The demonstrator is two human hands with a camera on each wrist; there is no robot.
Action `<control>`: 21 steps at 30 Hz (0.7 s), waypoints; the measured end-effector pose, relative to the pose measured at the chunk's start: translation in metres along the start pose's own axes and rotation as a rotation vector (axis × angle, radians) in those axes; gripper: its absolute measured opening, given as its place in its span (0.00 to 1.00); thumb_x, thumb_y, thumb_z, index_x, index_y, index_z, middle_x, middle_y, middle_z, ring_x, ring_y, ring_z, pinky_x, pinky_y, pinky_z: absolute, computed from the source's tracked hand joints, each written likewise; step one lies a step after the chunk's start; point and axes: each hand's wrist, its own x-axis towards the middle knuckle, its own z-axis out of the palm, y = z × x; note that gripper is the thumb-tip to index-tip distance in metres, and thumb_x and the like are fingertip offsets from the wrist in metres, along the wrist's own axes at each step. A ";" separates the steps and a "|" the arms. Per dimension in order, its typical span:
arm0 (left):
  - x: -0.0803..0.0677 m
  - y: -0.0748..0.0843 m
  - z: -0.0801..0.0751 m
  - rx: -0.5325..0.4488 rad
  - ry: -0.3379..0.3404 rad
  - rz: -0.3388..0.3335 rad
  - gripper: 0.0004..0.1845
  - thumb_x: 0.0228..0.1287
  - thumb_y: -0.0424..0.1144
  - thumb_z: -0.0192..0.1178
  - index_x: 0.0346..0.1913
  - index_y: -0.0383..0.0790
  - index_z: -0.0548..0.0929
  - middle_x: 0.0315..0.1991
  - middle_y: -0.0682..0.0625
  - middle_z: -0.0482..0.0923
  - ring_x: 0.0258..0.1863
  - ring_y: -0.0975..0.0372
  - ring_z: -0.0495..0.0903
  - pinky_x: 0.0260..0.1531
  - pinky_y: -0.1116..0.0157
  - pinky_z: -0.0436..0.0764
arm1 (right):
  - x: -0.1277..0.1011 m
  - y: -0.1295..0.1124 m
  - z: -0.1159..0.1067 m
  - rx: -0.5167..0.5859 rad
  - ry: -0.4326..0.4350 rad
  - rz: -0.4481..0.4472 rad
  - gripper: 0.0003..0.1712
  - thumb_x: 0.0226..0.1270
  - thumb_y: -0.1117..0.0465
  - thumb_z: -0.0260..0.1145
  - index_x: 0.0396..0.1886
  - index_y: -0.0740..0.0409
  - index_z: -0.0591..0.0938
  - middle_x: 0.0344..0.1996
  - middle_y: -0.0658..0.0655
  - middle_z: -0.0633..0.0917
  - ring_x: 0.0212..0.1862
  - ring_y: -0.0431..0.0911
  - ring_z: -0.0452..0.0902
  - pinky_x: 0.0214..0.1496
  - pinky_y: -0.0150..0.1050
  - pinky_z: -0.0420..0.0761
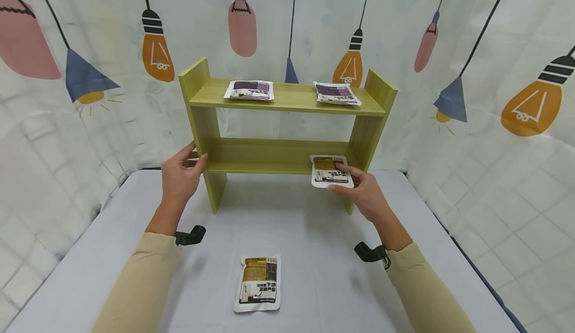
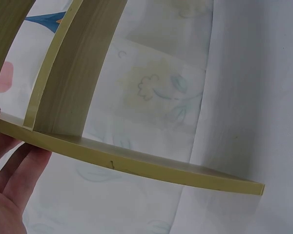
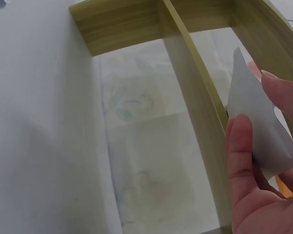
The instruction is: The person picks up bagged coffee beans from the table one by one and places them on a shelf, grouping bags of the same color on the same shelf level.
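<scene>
With the two-tier wooden shelf unit (image 1: 283,148) as the clock's centre in the head view, a held pouch (image 1: 330,173) is at 4 o'clock, at the front edge of the lower board (image 1: 256,167). Its white-rimmed label has a gold-brown upper block and bold black Chinese characters on white below, too small to read surely. A loose pouch (image 1: 259,283) at 6 o'clock on the white-covered tabletop (image 1: 314,253) bears the same design, with a barcode at its 1 o'clock corner; in its large print 下 can be made out, but no brand can. Two pouches on the top board, a left pouch (image 1: 249,90) toward 10 o'clock and a right pouch (image 1: 337,93) at 2 o'clock, have purple bands and writing too fine to read.

The right hand (image 1: 361,193) pinches the held pouch, thumb at the near edge and fingers over the printed face; in the right wrist view the pouch's plain pale back bows in that grip. Whether the pouch touches the board is unclear. At 8 o'clock, the left hand (image 1: 181,173) grips the side panel (image 1: 197,133), thumb and fingers on opposite faces of it.
</scene>
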 end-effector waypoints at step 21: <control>0.000 0.000 0.000 0.004 -0.006 -0.008 0.26 0.73 0.43 0.63 0.71 0.52 0.77 0.54 0.40 0.87 0.45 0.46 0.88 0.35 0.86 0.77 | 0.009 0.002 -0.001 0.057 0.001 -0.036 0.40 0.60 0.69 0.76 0.73 0.60 0.73 0.56 0.66 0.77 0.41 0.43 0.86 0.45 0.34 0.88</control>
